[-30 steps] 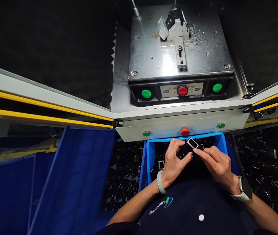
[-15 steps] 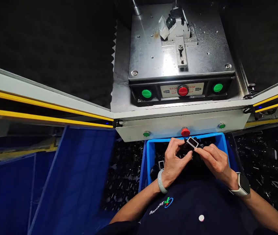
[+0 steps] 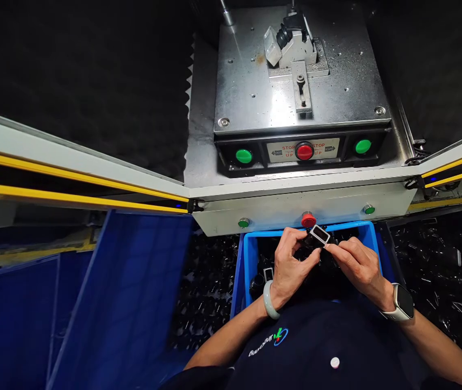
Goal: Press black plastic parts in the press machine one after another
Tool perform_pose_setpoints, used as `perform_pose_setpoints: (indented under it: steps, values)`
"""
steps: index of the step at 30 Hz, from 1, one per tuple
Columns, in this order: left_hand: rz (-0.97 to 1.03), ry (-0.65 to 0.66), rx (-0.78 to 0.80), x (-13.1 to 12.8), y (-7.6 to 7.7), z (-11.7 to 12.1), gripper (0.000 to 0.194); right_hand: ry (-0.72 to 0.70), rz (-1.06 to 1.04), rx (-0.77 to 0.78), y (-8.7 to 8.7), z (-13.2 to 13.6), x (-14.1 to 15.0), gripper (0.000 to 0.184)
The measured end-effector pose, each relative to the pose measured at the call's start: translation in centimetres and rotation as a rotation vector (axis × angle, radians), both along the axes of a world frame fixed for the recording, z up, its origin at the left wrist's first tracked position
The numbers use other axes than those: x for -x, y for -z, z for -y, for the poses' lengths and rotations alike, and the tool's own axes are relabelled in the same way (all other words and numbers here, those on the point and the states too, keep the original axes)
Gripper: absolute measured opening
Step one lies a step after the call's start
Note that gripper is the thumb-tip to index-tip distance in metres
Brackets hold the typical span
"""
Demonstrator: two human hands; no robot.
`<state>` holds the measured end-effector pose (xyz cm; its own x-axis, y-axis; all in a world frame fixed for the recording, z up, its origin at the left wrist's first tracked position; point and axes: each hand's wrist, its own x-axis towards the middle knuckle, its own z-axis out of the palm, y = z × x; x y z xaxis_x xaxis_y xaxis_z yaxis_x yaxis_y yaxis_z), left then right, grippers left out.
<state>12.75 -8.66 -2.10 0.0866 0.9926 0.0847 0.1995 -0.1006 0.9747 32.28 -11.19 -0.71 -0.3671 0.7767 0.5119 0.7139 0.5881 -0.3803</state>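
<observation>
Rectangular black frame part [image 3: 319, 234], with a pale rim around its opening, is held between both hands over the far side of the blue plastic bin [image 3: 344, 225]. We note the left hand [image 3: 295, 265] closed in a narrow grip on the left end of the part, while the right hand [image 3: 358, 265] pinches its right end in a narrow grip between thumb and index finger. Below the hands, the bin is heaped with black parts [image 3: 324, 271], including a second pale-rimmed frame [image 3: 268, 274] near the bin's left wall. A pale bangle [image 3: 270, 300] encircles the left wrist, and a smartwatch [image 3: 402, 302] is worn on the right wrist. Just beyond the bin, we find a white machine front [image 3: 352, 208] carrying a red push-button [image 3: 308, 220] between two small green lamps. Above it, the control panel [image 3: 231, 157] has a red stop button [image 3: 304, 151] centered between two green buttons [image 3: 243, 156], with a label [image 3: 281, 153] marked STOP, UP and START. Farther on, a steel base plate [image 3: 247, 92] dusted with dark grit supports a clamp fixture [image 3: 291, 49]. We also observe a large dark-blue bin [image 3: 121, 281] to the left and more black parts [image 3: 429, 271] to the right of the blue plastic bin.
</observation>
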Motion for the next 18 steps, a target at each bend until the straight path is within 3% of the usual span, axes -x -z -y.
perform_pose_setpoints:
  steps: [9, 12, 15, 18]
  values:
    - [-0.002, 0.025, 0.048, -0.1, 0.0, 0.1, 0.024, 0.027, 0.086, -0.011, -0.4, 0.2, -0.3, 0.029]
    - [-0.01, 0.011, 0.053, 0.1, -0.1, 0.0, 0.027, 0.155, 0.063, 0.053, -1.7, -0.1, -0.6, 0.025]
    - [-0.004, -0.01, 0.046, 0.4, -0.5, -0.3, 0.026, 0.329, -0.118, 0.129, -3.3, -0.9, -1.1, 0.018]
    - [0.013, 0.01, 0.032, 0.5, -0.8, -0.6, 0.024, 0.405, -0.237, 0.21, -4.5, -1.8, -1.2, 0.009]
